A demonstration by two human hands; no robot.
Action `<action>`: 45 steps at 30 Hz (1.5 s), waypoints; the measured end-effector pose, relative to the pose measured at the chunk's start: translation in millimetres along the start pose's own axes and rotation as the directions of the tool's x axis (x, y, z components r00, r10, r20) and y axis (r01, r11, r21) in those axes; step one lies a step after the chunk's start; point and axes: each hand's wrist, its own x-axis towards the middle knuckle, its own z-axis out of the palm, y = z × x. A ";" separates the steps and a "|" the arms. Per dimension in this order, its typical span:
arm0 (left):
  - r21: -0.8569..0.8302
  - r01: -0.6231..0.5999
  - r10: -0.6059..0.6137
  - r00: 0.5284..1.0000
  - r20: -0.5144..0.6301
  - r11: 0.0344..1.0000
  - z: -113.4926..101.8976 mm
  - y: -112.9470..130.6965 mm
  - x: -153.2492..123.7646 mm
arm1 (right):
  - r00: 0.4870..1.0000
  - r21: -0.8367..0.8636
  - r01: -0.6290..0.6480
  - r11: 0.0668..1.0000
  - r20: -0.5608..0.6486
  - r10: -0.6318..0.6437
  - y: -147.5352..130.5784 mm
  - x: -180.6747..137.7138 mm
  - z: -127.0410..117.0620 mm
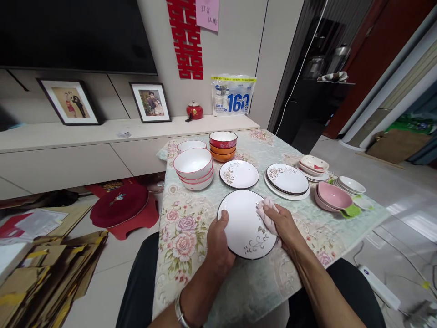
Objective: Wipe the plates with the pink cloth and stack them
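A white plate with a dark rim and a grey floral print is tilted up above the near part of the table. My left hand grips its left edge, thumb on the face and fingers underneath. In my right hand is a bunched pale pink cloth, pressed against the plate's right edge. Just beyond lies a similar floral plate. To its right a short stack of plates rests on the table.
The table has a flowered cover. White bowls stand stacked at left, red and orange bowls behind. Pink dishes, white bowls and patterned dishes sit at right. A red stool and flattened cardboard are left of the table.
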 end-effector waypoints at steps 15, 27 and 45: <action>0.133 0.229 -0.254 0.944 0.210 0.964 -2.8 10.7 4.1 | 0.987 -0.004 0.003 1.000 0.161 -0.003 -17.5 7.4 -25.2; 0.030 -0.006 0.007 1.000 -0.029 1.000 0.6 -2.4 -0.9 | 0.992 0.103 0.076 0.992 -0.112 -0.064 5.5 -2.0 5.3; 0.033 0.119 -0.120 0.992 0.040 0.992 1.6 1.0 1.5 | 0.994 -0.036 0.096 0.995 -0.044 -0.098 3.8 6.6 -9.4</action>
